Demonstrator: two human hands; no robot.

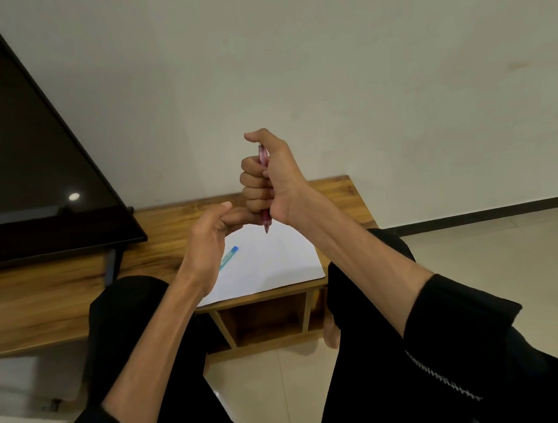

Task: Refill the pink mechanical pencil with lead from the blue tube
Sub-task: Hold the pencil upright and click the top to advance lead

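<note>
My right hand (269, 178) is closed in a fist around the pink mechanical pencil (267, 221), held upright above the table with its tip pointing down and my thumb pressed on its top end. My left hand (209, 234) is just left of and below it, fingers curled, thumb and forefinger close together near the pencil's lower end; whether it holds a lead I cannot tell. The blue lead tube (229, 257) lies on the white sheet of paper (276, 263), partly hidden by my left hand.
The paper lies on a low wooden table (55, 293) with an open shelf (265, 319) under it. A dark TV screen (23, 152) stands on the table at the left. My knees in black trousers are at the table's front edge. A plain wall is behind.
</note>
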